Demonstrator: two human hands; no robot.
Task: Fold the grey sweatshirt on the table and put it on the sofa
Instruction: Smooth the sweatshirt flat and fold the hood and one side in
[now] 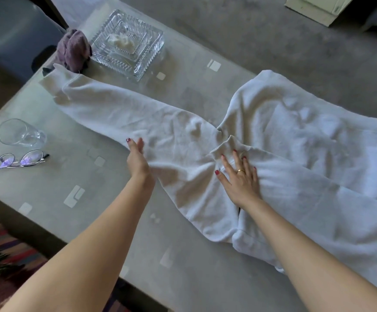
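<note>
Sweatshirt (pixel 284 143) flat on table (pixel 59 176), sleeve (pixel 115 109) running toward ten o'clock; left hand (pixel 137 158) open at its edge, nearer; right hand (pixel 239 176) spread flat on the body.

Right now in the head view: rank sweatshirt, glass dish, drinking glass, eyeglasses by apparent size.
1. Sweatshirt, largest by far, spanning most of the table.
2. Glass dish.
3. Drinking glass and eyeglasses: they look about alike, so no ranking. Both sit nearer the camera than the dish, so true sizes are unsure.
</note>
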